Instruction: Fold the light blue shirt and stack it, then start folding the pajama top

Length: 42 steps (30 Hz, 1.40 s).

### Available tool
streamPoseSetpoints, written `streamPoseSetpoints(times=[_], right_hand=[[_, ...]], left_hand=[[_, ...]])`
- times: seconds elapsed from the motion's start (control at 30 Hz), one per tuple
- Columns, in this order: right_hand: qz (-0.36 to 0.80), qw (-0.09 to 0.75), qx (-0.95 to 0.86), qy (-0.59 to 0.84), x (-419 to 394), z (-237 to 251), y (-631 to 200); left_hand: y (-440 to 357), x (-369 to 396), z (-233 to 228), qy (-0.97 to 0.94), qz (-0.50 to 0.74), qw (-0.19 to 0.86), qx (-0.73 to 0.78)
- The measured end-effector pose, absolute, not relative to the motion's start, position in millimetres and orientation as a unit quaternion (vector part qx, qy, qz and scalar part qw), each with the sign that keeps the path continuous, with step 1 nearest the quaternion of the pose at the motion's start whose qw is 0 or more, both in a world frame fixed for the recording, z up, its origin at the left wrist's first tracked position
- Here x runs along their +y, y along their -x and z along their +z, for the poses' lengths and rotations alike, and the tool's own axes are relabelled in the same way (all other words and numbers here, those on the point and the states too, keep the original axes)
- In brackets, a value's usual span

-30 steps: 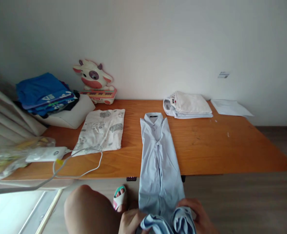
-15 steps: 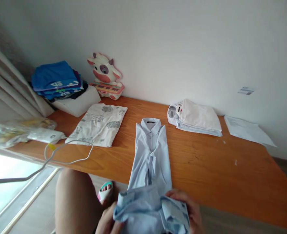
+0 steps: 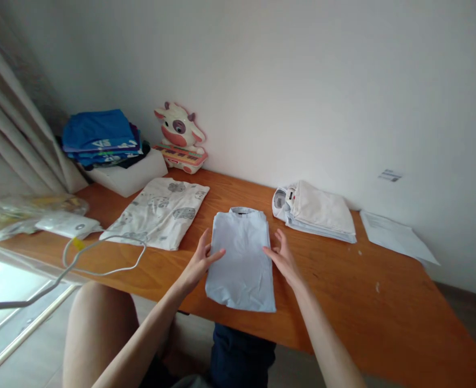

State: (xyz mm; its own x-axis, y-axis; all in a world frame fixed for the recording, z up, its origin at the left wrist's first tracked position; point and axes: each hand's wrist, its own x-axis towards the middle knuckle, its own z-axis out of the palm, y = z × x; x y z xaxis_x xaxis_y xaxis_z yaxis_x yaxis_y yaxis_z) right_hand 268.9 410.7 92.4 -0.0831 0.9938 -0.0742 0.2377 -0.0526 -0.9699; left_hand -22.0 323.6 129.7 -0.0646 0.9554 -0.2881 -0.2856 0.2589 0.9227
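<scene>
The left hand [image 3: 200, 260] and right hand [image 3: 283, 257] are spread, 1 thumb over each side of the folded shirt [image 3: 241, 264]; light, matched pressure should keep its 2 sides square, with the near wrinkles smoothed outward; it lies near-centre on the table [image 3: 326, 275], right of the patterned cloth [image 3: 160, 210].

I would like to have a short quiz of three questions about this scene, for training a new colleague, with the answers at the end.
1. True or false: on the folded light-blue shirt, the collar lies at the end nearer the wall.
2. What rests on the white box?
a) the cow toy
b) the blue-topped clothes pile
c) the paper sheet
3. Which grip is nearer to the patterned white garment?

Key: 1. True. 2. b. 3. The left grip.
</scene>
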Motion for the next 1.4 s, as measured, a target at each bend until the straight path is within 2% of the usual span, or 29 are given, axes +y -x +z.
streamPoseSetpoints(times=[0.2, 0.27, 0.43, 0.53, 0.67, 0.83, 0.93, 1.07, 1.23, 1.4], right_hand=[[0.435, 0.373, -0.661, 0.485, 328.3, 84.5, -272.6], [0.420, 0.385, -0.660, 0.490, 318.8, 77.8, -268.0], [0.339, 0.478, -0.592, 0.553, 298.6, 54.1, -260.9], [0.309, 0.444, -0.641, 0.545, 294.0, 57.7, -264.9], [0.382, 0.381, -0.657, 0.526, 337.3, 78.5, -267.8], [0.384, 0.429, -0.638, 0.510, 443.2, 80.0, -249.7], [0.356, 0.430, -0.663, 0.499, 479.5, 68.9, -241.9], [0.303, 0.460, -0.667, 0.501, 484.6, 51.5, -241.2], [0.262, 0.452, -0.687, 0.505, 483.7, 34.5, -242.3], [0.265, 0.439, -0.696, 0.502, 489.0, 30.7, -243.8]], left_hand=[[21.6, 248.3, 112.2, -0.371, 0.506, 0.613, 0.480], [14.8, 238.6, 103.9, -0.440, 0.485, 0.569, 0.498], [2.9, 248.9, 83.1, -0.546, 0.459, 0.405, 0.572], [0.7, 255.0, 81.4, -0.567, 0.450, 0.375, 0.579], [0.6, 249.9, 85.6, -0.597, 0.430, 0.356, 0.575], [7.4, 254.1, 84.3, -0.689, 0.397, 0.370, 0.481], [12.0, 261.9, 78.2, -0.653, 0.434, 0.414, 0.462], [11.0, 258.0, 72.0, -0.573, 0.464, 0.478, 0.478], [9.1, 254.7, 82.2, -0.598, 0.425, 0.449, 0.510], [25.3, 329.9, 90.1, -0.549, 0.465, 0.396, 0.571]])
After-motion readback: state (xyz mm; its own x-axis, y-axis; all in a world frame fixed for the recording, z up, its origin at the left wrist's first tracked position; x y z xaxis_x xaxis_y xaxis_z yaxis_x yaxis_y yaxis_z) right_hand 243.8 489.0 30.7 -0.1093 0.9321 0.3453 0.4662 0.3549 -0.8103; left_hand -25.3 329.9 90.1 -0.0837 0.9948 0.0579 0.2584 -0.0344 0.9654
